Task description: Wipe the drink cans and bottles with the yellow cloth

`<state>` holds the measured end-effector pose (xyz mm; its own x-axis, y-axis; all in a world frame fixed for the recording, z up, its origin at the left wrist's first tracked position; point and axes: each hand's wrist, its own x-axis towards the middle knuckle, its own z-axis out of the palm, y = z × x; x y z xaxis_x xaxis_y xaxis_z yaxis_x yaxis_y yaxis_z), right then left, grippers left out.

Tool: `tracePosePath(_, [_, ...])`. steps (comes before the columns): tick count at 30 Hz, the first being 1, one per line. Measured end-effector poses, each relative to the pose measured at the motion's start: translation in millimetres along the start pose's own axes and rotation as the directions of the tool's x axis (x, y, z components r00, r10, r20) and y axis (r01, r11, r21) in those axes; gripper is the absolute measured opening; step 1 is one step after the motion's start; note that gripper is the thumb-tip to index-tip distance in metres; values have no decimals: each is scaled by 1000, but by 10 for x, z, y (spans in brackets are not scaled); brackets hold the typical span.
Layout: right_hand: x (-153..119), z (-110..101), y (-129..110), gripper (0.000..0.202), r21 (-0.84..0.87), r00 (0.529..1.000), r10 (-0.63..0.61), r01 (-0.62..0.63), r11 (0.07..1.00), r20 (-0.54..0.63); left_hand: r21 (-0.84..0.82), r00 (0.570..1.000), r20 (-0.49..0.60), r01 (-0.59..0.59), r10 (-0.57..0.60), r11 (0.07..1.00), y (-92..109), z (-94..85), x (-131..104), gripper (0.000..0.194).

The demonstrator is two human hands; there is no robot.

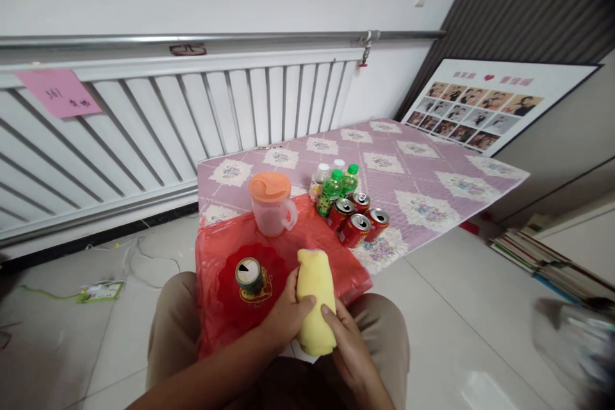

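Both hands hold a yellow cloth (pixel 316 307) above my lap. It forms an upright, rounded roll, and whatever it may be wrapped around is hidden. My left hand (pixel 289 309) grips it from the left side, thumb across the front. From the lower right, my right hand (pixel 346 332) closes on it with the thumb pressed to its face. Left of the cloth, an opened green can (pixel 250 277) stands on a red scalloped tray (pixel 225 295). Behind them is a clear pitcher (pixel 270 216) with an orange lid (pixel 269 186).
Several opened red cans (pixel 356 231) stand right of the pitcher, with green-capped bottles (pixel 329 195) and white-capped bottles (pixel 318 183) behind. Red plastic sheeting (pixel 211 256) covers the near part of the floral-covered table (pixel 427 205). A white radiator (pixel 230 102) runs behind; books (pixel 533 262) lie at right.
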<state>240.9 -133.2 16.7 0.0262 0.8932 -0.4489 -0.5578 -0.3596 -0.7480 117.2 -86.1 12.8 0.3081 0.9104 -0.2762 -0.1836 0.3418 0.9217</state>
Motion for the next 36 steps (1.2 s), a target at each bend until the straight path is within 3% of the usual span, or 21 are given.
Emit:
tracePosePath(2, [57, -28, -92, 64, -34, 999, 2, -3, 999, -39, 56, 998, 54, -27, 24, 998, 30, -42, -26, 87])
tracePosePath(5, [179, -54, -286, 63, -147, 994, -58, 44, 988, -92, 209, 996, 40, -82, 76, 974, 156, -120, -146, 92])
tracePosePath(10, [464, -99, -460, 59, -474, 986, -155, 105, 874, -68, 403, 970, -20, -213, 242, 890, 422, -357, -450, 62])
tracePosePath(12, [607, -139, -415, 60, -617, 978, -207, 158, 771, -9, 490, 937, -76, -262, 340, 831, 462, -527, -511, 58])
tracePosePath(16, [847, -206, -220, 60, -860, 921, -380, 257, 441, 81, 697, 837, -176, -266, 518, 666, 402, -972, -457, 63])
tracePosePath(21, [911, -236, -96, 59, -910, 867, -484, 288, 298, 116, 837, 822, -200, -140, 534, 529, 247, -1375, -281, 78])
tracePosePath(25, [854, -308, -103, 58, -921, 755, -623, 365, 138, 206, 874, 842, -173, -108, 511, 473, 175, -1419, -199, 82])
tracePosePath(27, [819, -355, -89, 55, -916, 721, -651, 388, 98, 236, 881, 846, -158, -112, 510, 460, 148, -1398, -170, 81])
tracePosePath(33, [749, -422, 117, 50, -894, 684, -636, 448, -22, 358, 871, 831, -137, -158, 539, 465, 28, -1392, -92, 70])
tracePosePath(36, [756, -421, 235, 46, -908, 683, -633, 411, -82, 366, 864, 826, -127, -180, 549, 471, -10, -1420, -75, 69])
